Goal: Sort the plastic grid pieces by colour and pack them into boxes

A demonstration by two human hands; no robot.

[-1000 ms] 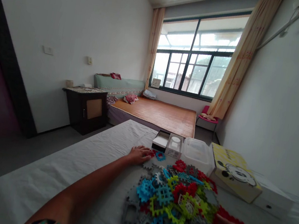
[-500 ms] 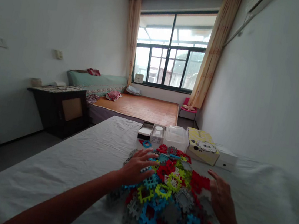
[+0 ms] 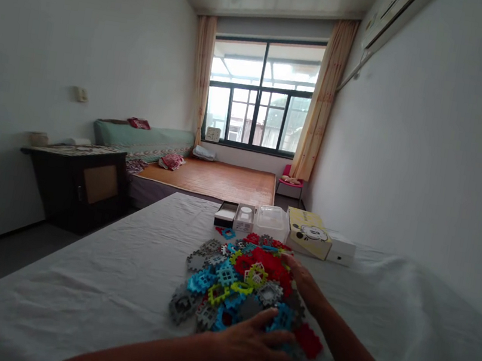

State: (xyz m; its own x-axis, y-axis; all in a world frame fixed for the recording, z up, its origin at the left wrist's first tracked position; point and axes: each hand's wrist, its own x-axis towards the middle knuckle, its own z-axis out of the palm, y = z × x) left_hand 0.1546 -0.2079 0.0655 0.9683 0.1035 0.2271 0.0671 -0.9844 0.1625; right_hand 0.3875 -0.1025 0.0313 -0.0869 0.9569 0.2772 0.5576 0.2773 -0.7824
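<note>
A heap of interlocking plastic tiles [image 3: 235, 279] in red, blue, yellow-green and grey lies on a white sheet. My left hand [image 3: 249, 351] rests flat on the near edge of the heap, fingers stretched out over the tiles. My right hand [image 3: 305, 282] lies on the heap's right side, fingers spread and pointing toward the red tiles. Neither hand grips a tile.
Behind the heap stand a small black-and-white box [image 3: 226, 214], a white box [image 3: 244, 217], a clear plastic container [image 3: 271, 221], a yellow cartoon box [image 3: 308, 231] and a white box [image 3: 342, 248]. A dark cabinet [image 3: 81, 184] is left; a bed with a mat [image 3: 218, 180] lies beyond.
My left hand has drawn back from the heap's far left to its near edge. My right hand has moved inward onto the heap. The view has shifted back and up.
</note>
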